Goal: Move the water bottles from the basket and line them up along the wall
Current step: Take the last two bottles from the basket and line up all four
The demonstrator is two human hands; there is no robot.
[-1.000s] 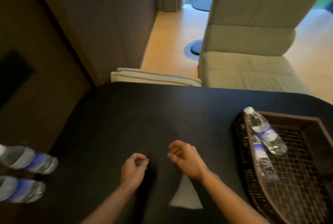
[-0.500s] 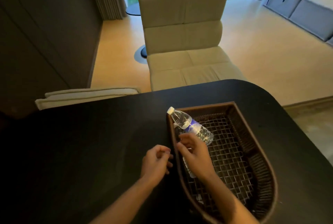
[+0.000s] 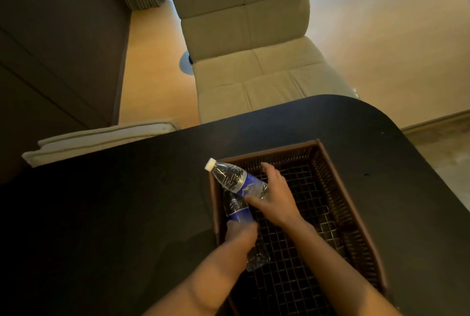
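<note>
Head view: both bottles lie in the basket [image 3: 338,178] on the dark bench [image 3: 101,214] — right hand [image 3: 276,200] fingers clamped on the upper bottle [image 3: 237,178], left hand [image 3: 241,233] gripping the lower bottle [image 3: 237,210].

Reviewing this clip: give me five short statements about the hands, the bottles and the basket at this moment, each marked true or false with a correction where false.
1. Both hands are reaching into the basket. True.
2. The right hand is on the upper bottle, whose white cap pokes over the basket's corner. True.
3. The left hand rests flat on the black table. False: it is on the lower bottle inside the basket.
4. The basket holds four bottles. False: only two are visible.
5. The upper bottle lies across the lower one. True.
6. The bottles stand upright. False: both lie tilted on their sides.
</note>
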